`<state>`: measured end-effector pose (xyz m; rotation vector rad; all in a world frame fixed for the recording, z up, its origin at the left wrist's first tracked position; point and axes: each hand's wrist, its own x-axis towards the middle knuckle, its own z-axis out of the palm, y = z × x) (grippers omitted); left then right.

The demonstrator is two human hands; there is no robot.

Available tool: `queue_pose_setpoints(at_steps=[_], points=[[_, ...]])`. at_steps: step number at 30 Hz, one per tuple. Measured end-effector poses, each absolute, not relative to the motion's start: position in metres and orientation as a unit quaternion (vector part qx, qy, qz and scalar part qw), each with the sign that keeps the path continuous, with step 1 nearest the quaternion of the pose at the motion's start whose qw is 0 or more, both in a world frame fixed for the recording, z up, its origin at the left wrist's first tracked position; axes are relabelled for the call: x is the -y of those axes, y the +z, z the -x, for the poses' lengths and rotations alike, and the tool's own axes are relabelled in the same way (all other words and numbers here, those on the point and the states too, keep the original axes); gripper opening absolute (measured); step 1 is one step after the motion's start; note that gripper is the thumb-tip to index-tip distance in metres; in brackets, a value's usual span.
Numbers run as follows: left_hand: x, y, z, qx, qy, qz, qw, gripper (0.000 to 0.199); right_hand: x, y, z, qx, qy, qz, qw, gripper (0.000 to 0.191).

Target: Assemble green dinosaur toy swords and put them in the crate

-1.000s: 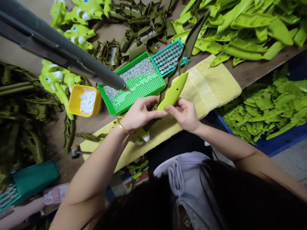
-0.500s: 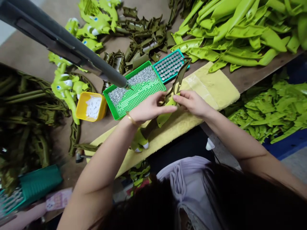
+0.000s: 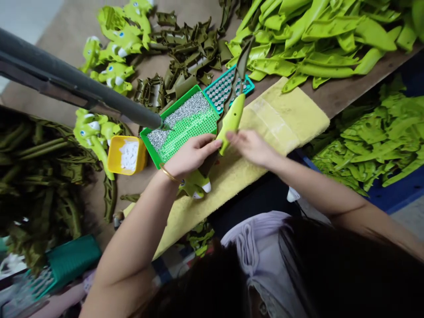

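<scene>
Head view: beside the green perforated tray of silver rivets, our left hand grips the lime-green plastic toy above the yellow towel, while our open right hand rests just beside it; we judge this an assembly step, the next move calling for the right grip to close on the toy.

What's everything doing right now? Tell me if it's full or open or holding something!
Left hand: curled, fingers against the toy
Right hand: open, fingertips near the toy
Lime-green plastic toy: tilted up
Green perforated tray: partly covered in silver screws
Teal tray: rows of silver screws
Yellow box: holding white bits
Yellow towel: lying flat
</scene>
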<state>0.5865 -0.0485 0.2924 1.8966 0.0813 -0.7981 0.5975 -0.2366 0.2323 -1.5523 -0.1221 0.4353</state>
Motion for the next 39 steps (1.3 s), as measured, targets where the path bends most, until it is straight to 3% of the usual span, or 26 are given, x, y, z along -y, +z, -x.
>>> queue_pose_setpoints(at_steps=[4,11,15,24,31,39], points=[[0.054,0.286,-0.588,-0.031,-0.264,-0.822,0.504,0.051,0.214,0.222,-0.569,0.026,0.213,0.717,0.663,0.049],[0.062,0.281,-0.586,-0.103,-0.257,-0.765,0.581,0.043,0.197,0.22,-0.557,-0.033,0.138,0.633,0.761,0.049],[0.059,0.279,-0.588,-0.112,-0.326,-0.737,0.581,0.047,0.199,0.216,-0.556,-0.051,0.168,0.603,0.778,0.05],[0.062,0.272,-0.582,-0.037,-0.29,-0.769,0.569,0.053,0.199,0.202,-0.548,-0.069,0.102,0.632,0.765,0.045],[0.057,0.278,-0.58,-0.004,-0.284,-0.807,0.517,0.058,0.211,0.21,-0.563,-0.022,0.223,0.624,0.749,0.048],[0.064,0.274,-0.575,-0.003,-0.244,-0.804,0.542,0.052,0.2,0.206,-0.554,-0.028,0.122,0.725,0.677,0.036]])
